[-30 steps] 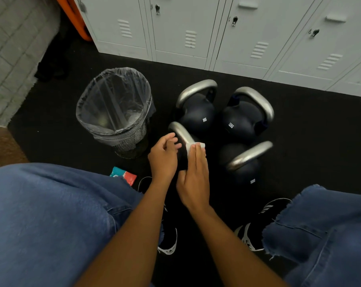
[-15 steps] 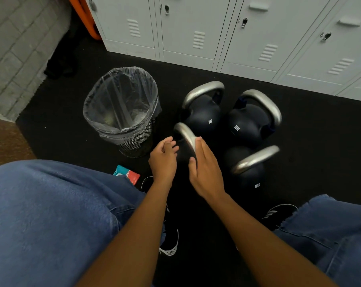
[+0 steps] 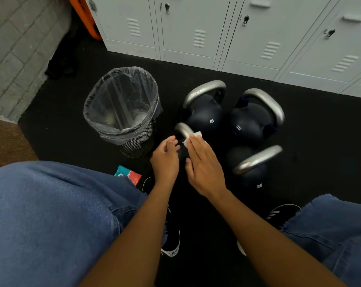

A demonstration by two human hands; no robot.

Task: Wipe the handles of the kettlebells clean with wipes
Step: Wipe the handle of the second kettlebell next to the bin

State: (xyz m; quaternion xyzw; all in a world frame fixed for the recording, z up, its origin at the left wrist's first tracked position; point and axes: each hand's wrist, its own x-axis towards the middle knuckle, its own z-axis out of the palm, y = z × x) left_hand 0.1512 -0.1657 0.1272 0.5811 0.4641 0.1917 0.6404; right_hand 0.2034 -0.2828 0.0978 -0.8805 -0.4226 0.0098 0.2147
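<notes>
Bin: a mesh bin (image 3: 138,141) lined with a clear bag was seen at the left, just beside the kettlebells.
Packet: a teal-and-red packet (image 3: 128,176) lay on the floor below it, partly hidden by a knee.
Left hand: the left hand (image 3: 165,160) was held loosely curled beside the near handle; nothing was seen in its grasp.
Near handle: the near handle (image 3: 182,129) was partly covered by the wipe.
Wipe: the white wipe (image 3: 193,137) was pressed against that handle under flat fingers.
Right hand: the right hand (image 3: 204,166) lay extended over the wipe, pressing rather than clenching.
Other handles: three more silver handles (image 3: 204,90) (image 3: 266,102) (image 3: 258,159) stood to the right, not being touched.
Risk: the wipe could be slid off the curved bar, since it was only pressed, not gripped; the handle's underside could be missed.
</notes>
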